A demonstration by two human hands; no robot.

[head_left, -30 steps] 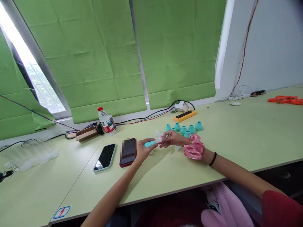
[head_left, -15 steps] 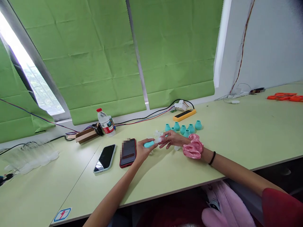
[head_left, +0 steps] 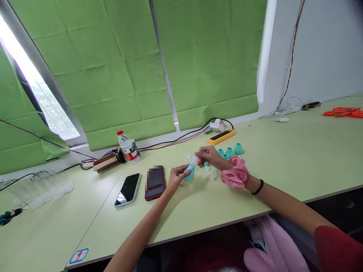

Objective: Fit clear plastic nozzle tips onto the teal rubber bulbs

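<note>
My left hand (head_left: 177, 177) is closed around a teal squeeze bulb (head_left: 189, 174), its narrow neck tilted up and to the right. From the neck stands a clear, whitish plastic tip (head_left: 194, 160), touching the bulb. The fingers of my right hand (head_left: 208, 155) pinch the upper end of this tip. Just behind and right of that hand, several more teal bulbs (head_left: 230, 152) stand on the table, partly hidden by it. Small whitish plastic pieces (head_left: 213, 174) lie below and around my hands.
Left of my hands lie a red-cased phone (head_left: 155, 183) and a pale-cased phone (head_left: 127, 190). A water bottle (head_left: 128, 147) and a cardboard tray (head_left: 106, 162) stand farther back. A yellow power strip (head_left: 222, 137), cables and orange-handled scissors (head_left: 343, 112) are on the table (head_left: 283, 162).
The teal bulb has turned from lying sideways to neck up. My right hand has moved slightly up to the top of the clear tip.
</note>
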